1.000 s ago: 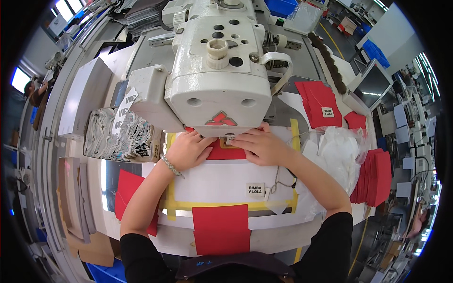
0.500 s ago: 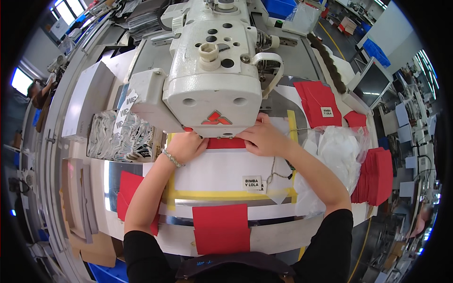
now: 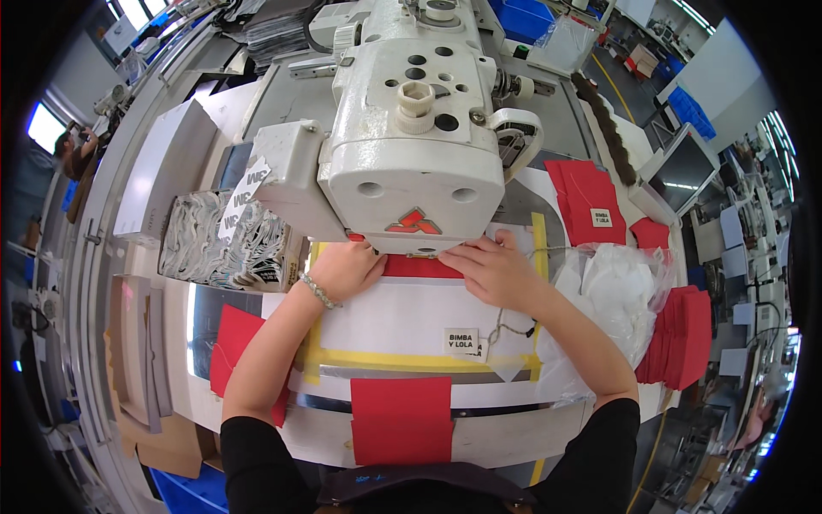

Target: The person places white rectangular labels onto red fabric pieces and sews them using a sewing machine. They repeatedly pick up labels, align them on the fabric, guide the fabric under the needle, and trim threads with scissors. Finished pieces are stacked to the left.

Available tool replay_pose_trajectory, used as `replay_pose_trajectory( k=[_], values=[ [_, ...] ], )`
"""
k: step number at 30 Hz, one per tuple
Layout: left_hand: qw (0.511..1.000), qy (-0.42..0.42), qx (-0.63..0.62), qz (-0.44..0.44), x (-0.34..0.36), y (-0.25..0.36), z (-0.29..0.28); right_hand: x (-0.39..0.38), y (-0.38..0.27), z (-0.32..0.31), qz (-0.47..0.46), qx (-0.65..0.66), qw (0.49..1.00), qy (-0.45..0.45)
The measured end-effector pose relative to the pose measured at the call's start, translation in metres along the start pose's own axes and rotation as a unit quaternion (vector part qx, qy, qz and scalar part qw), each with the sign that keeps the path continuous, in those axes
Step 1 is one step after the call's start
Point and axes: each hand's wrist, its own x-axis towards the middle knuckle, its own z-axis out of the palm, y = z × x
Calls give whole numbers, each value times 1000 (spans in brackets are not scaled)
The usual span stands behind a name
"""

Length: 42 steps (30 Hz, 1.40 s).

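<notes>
Looming over the counter [image 3: 257,103], the white sewing machine head [image 3: 411,146] sits nearer and larger in view than a second ago, hiding more of the work beneath it. Red fabric piece [image 3: 419,267] has moved further under the machine's front edge; only a narrow strip shows between the hands, so feeding appears under way. Left hand [image 3: 342,270] lies flat on the white panel at the strip's left end, fingers pressed together, tips tucked under the machine. Right hand [image 3: 492,272] flattens the strip's right end, fingers slightly spread, holding down rather than pinching. Another red square [image 3: 401,420] waits at the near edge.
</notes>
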Motion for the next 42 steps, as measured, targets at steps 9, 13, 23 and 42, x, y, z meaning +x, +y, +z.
replay_pose_trajectory(
  k=[9, 13, 23, 42],
  values=[
    [999, 13, 43, 30, -14, 6, -10, 2, -21, 4, -10, 15, 1000, 21],
    [992, 72, 75, 71, -32, -1, -16, 10, -29, 10, -33, 29, 999, 22],
    [973, 158, 82, 149, -32, 10, -15, 14, -27, 18, -45, 61, 996, 49],
    [985, 121, 7, 124, -13, 11, 2, 20, -15, 16, -54, 41, 996, 56]
  ],
)
